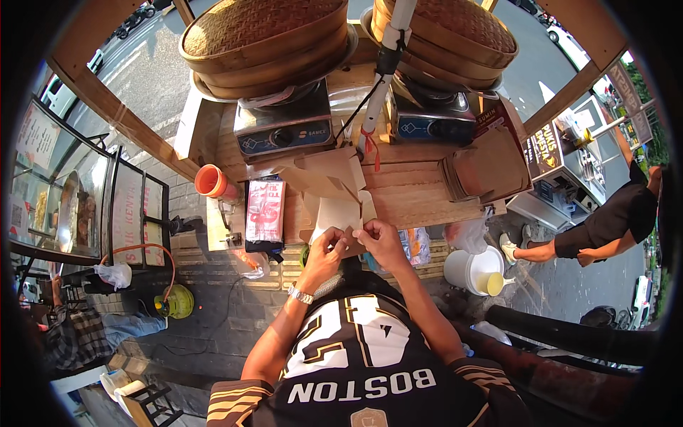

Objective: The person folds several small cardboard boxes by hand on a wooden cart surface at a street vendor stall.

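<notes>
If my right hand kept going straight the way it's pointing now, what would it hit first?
Your right hand points up and left across the counter, fingers already pinching the paper box together with your left hand. So the box comes first; beyond it, probably the left burner, though depth is unclear.

the wooden counter [413, 196] carries two stoves [284, 128] behind the folded brown box [334, 178], a red-white packet [265, 213] left of it, stacked brown boxes [487, 171] right of it.
</notes>
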{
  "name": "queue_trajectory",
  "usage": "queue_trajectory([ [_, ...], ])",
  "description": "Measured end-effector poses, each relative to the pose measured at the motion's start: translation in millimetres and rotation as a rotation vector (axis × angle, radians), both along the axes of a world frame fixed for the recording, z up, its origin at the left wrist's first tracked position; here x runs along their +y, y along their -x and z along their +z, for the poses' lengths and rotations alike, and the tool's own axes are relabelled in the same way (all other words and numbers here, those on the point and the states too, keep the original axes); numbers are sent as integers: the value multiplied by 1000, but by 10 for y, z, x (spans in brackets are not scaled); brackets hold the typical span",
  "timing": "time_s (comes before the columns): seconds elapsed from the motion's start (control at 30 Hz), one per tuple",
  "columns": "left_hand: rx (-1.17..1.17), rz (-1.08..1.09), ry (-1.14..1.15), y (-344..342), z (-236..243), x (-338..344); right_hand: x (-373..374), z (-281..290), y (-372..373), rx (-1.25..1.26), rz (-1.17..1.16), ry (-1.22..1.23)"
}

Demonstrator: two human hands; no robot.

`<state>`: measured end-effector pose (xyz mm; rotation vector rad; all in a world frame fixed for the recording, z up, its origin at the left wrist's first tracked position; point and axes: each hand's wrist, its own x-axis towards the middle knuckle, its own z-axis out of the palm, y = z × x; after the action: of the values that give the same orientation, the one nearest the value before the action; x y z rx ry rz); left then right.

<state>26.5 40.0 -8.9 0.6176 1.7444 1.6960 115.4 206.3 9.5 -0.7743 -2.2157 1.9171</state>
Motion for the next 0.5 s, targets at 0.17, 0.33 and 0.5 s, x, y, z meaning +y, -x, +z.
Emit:
queue_trajectory([
  [0.17, -60, 5, 25, 8, -14, -23, -10, -6, 38, -2, 37, -18],
  [0.33, 126, 17, 103, -4, 113, 6, -40, -3, 65, 38, 41, -93],
  [0.5, -101, -6, -54, 18, 108, 16, 69, 27, 40, 43, 119, 39],
])
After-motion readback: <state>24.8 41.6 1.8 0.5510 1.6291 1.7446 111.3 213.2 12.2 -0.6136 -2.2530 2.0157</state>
